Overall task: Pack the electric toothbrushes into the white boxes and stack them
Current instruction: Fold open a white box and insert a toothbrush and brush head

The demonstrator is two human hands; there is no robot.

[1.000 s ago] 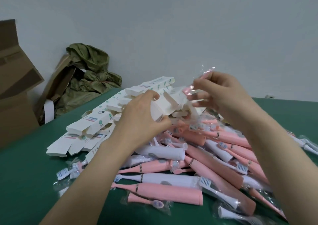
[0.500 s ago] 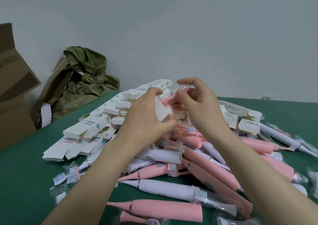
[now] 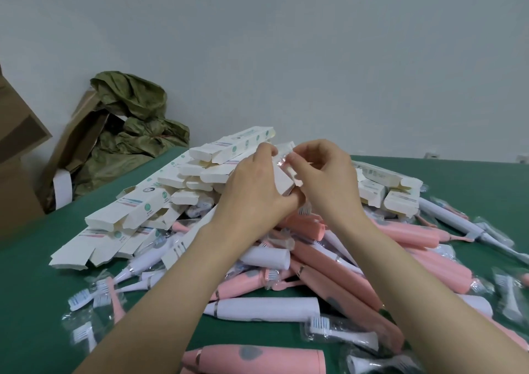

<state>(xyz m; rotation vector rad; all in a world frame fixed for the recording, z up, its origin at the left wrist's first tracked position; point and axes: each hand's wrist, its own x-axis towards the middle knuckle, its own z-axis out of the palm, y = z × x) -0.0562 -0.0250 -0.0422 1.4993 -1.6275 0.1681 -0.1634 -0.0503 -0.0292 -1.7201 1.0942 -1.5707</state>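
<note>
A heap of pink and white electric toothbrushes (image 3: 337, 262) in clear bags lies on the green table (image 3: 31, 302). White boxes (image 3: 137, 204) are piled behind it to the left, and a few more white boxes (image 3: 400, 193) sit at the right. My left hand (image 3: 254, 190) grips a white box (image 3: 282, 177) above the heap. My right hand (image 3: 323, 179) pinches a clear-bagged item (image 3: 289, 163) at the box's open end. What is in the bag is hidden by my fingers.
Loose brush heads in bags (image 3: 86, 296) lie at the front left and right of the heap. A crumpled olive bag (image 3: 128, 127) and brown cardboard cartons (image 3: 17, 156) stand at the back left against the wall.
My right hand brought the bagged item from up high down to the box in my left hand. Both hands now meet at the box's opening, and the pink of the item no longer shows.
</note>
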